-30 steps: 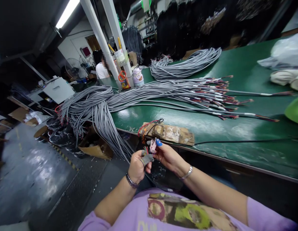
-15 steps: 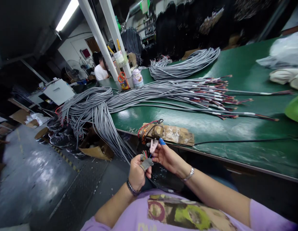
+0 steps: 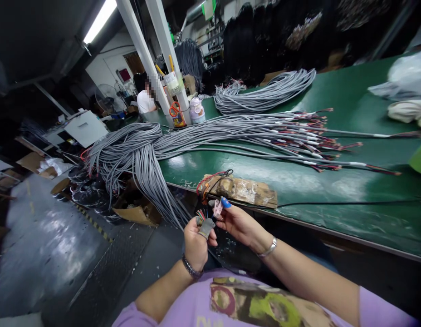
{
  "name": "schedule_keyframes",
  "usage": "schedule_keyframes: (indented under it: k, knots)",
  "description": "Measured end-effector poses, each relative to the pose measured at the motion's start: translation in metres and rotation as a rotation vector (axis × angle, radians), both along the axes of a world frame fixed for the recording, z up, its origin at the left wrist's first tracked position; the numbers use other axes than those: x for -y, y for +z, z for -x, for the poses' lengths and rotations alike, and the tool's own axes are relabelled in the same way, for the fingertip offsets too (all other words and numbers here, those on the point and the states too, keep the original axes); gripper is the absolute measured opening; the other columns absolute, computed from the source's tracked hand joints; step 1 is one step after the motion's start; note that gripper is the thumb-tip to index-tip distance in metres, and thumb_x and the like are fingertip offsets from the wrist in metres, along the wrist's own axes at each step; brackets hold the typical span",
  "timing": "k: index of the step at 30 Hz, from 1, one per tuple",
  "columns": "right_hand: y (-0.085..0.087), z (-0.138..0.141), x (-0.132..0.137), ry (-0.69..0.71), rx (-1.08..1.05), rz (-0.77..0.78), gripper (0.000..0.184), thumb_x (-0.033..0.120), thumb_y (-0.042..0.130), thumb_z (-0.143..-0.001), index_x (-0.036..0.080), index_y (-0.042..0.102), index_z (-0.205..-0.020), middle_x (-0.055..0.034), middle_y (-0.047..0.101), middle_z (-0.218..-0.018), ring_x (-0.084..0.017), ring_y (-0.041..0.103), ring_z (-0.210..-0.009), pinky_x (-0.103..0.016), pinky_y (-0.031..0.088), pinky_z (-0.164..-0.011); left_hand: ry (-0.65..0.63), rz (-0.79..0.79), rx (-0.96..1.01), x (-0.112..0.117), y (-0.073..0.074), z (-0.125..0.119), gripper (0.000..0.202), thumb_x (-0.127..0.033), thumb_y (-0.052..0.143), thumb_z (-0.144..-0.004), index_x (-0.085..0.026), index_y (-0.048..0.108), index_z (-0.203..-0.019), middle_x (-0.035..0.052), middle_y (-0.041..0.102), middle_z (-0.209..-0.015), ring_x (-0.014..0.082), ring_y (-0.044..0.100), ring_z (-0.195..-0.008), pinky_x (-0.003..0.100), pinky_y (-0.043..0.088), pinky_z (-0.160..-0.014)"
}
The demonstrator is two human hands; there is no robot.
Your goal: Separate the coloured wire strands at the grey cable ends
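Observation:
My left hand (image 3: 195, 243) is closed round the end of a cable, and its coloured wires (image 3: 200, 214) fan out above the fingers in red, green and other colours. Grey covers wrap the thumb and a fingertip of that hand. Close beside the wires, my right hand (image 3: 242, 225) pinches a small pale pink clip-like tool (image 3: 217, 209). A blue cover sits on one of its fingertips. Whether the tool touches a wire, I cannot tell. Just beyond both hands, a worn wooden board (image 3: 251, 191) with a red and a black lead lies at the bench edge.
Long grey cables (image 3: 203, 132) with stripped ends lie across the green bench (image 3: 350, 190), some hanging over its edge. Behind them are a coiled cable bundle (image 3: 265, 93), a lidded cup (image 3: 197, 110) and scissors (image 3: 176, 111). A cardboard box (image 3: 139, 213) stands below. A person (image 3: 145, 100) sits farther back.
The pink tool's two arms stood apart in a V and are now closer together. The coloured wires in my left hand lean farther left. The camera view has shifted slightly.

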State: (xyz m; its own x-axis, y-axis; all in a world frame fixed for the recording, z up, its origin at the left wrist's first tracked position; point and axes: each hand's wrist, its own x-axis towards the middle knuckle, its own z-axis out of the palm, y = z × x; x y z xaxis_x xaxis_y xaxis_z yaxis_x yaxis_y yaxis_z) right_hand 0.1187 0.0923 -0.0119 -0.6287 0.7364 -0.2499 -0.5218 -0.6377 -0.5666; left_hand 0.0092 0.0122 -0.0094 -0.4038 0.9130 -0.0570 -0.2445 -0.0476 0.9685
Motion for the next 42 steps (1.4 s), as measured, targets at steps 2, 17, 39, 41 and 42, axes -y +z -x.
schedule_keyframes:
  k: [2, 17, 39, 41, 42]
  knots:
    - [0.001, 0.001, -0.001, -0.016, 0.007, 0.035, 0.022, 0.038, 0.07, -0.072, 0.017, 0.068, -0.078, 0.0019, 0.06, -0.063, -0.008, 0.051, -0.056, -0.019, 0.046, -0.055, -0.002, 0.009, -0.013, -0.001, -0.001, 0.0, 0.024, -0.037, 0.065, -0.071, -0.016, 0.052, -0.07, -0.0046, 0.054, -0.047, 0.0054, 0.043, -0.036, 0.015, 0.035, -0.034]
    - [-0.003, -0.005, -0.002, 0.018, -0.009, 0.068, 0.033, 0.05, 0.056, -0.08, 0.019, 0.064, -0.076, -0.0015, 0.064, -0.071, -0.011, 0.057, -0.063, -0.022, 0.047, -0.057, -0.033, 0.03, -0.114, 0.01, -0.003, 0.009, 0.031, -0.044, 0.065, -0.071, -0.017, 0.051, -0.067, -0.0044, 0.055, -0.049, 0.0063, 0.045, -0.036, 0.017, 0.037, -0.035]
    - [-0.007, 0.005, -0.001, -0.064, 0.002, -0.038, 0.027, 0.044, 0.066, -0.074, 0.018, 0.067, -0.081, -0.0002, 0.064, -0.069, -0.011, 0.056, -0.064, -0.024, 0.044, -0.063, 0.093, -0.12, -0.75, -0.003, 0.001, 0.018, 0.01, -0.032, 0.069, -0.066, -0.023, 0.067, -0.067, 0.004, 0.061, -0.061, 0.0172, 0.053, -0.058, 0.027, 0.044, -0.063]
    - [-0.007, 0.004, 0.0, -0.05, 0.0, -0.001, 0.028, 0.045, 0.063, -0.076, 0.019, 0.066, -0.082, -0.0005, 0.065, -0.071, -0.011, 0.057, -0.063, -0.024, 0.044, -0.062, 0.082, -0.121, -0.765, 0.0, 0.0, 0.018, 0.01, -0.032, 0.067, -0.068, -0.022, 0.065, -0.067, 0.0032, 0.06, -0.059, 0.0163, 0.051, -0.056, 0.026, 0.043, -0.062]
    - [-0.007, 0.004, 0.001, -0.045, 0.001, 0.029, 0.028, 0.046, 0.062, -0.077, 0.019, 0.065, -0.081, -0.0008, 0.065, -0.071, -0.012, 0.057, -0.063, -0.024, 0.045, -0.061, 0.079, -0.117, -0.765, 0.001, 0.0, 0.018, 0.01, -0.032, 0.067, -0.069, -0.022, 0.065, -0.067, 0.0027, 0.059, -0.059, 0.0159, 0.05, -0.055, 0.026, 0.042, -0.061]
